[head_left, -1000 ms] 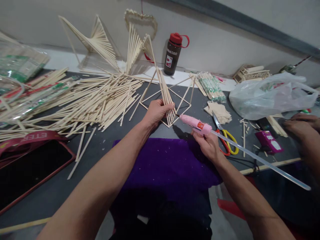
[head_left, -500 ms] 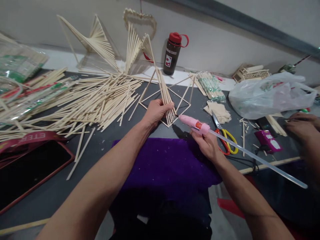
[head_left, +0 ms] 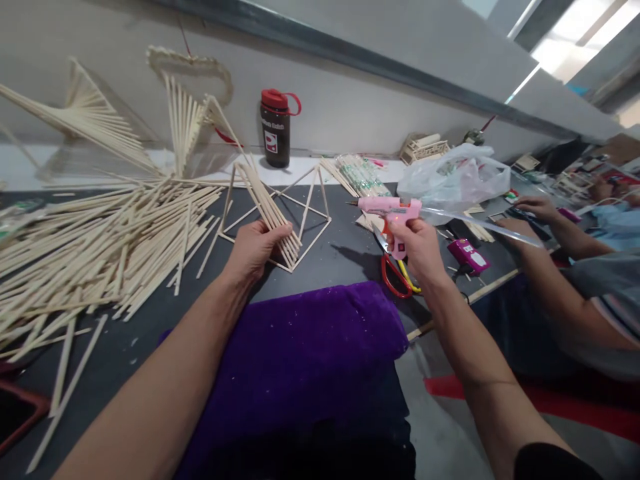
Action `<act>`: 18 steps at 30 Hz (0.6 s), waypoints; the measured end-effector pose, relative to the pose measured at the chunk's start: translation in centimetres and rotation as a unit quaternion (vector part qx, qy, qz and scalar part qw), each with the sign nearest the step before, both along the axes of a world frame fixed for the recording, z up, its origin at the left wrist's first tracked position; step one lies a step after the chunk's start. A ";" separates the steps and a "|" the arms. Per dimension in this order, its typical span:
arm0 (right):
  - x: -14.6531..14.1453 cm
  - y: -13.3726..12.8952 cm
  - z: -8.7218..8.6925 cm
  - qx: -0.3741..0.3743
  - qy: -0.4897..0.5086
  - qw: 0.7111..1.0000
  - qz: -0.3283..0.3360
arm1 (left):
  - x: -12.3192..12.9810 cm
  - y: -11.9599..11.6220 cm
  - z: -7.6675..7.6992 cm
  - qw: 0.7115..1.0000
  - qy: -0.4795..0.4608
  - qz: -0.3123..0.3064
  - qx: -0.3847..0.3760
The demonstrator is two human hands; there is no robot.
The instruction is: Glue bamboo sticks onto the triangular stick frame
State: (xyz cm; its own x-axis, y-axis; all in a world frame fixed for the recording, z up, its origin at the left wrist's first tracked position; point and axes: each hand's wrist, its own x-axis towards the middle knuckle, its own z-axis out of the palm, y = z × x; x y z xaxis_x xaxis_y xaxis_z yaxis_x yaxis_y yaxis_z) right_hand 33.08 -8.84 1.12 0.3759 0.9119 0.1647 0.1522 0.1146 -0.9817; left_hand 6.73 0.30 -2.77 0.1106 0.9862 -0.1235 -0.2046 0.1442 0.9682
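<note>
My left hand (head_left: 257, 250) is closed on the row of slanted sticks in a wooden stick frame (head_left: 320, 230), its thumb lying across them. That frame stands on the dark table, with thin sticks joined into angled shapes. In my right hand (head_left: 417, 250) is a pink hot glue gun (head_left: 383, 205), raised off the table, its nozzle pointing left toward the frame but apart from it. A long clear glue stick (head_left: 480, 222) juts out of the gun's back. Scissors (head_left: 397, 275) with red and yellow handles lie under the gun.
Loose sticks (head_left: 125, 247) cover the table's left side. Behind stand a dark bottle (head_left: 276, 137) with a red lid and a twisted stick model (head_left: 95, 123). To the right are a plastic bag (head_left: 455, 177), a purple box (head_left: 469, 256) and a co-worker's arms (head_left: 545, 267).
My right hand has drawn the glue gun away from the frame, up and to the right. The left hand still grips the sticks. The view has turned right, showing more of the co-worker.
</note>
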 end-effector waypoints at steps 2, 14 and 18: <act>1.5 0.9 0.5 -0.019 0.047 0.999 0.002 | -0.1 0.1 0.0 1.000 0.005 -0.001 0.002; 4.9 3.2 -0.3 -0.071 0.185 0.976 0.093 | 0.0 0.0 0.6 1.000 0.022 0.008 -0.014; 4.7 2.9 -0.5 -0.063 0.164 0.975 0.136 | -0.1 0.1 0.5 0.999 0.029 0.001 -0.013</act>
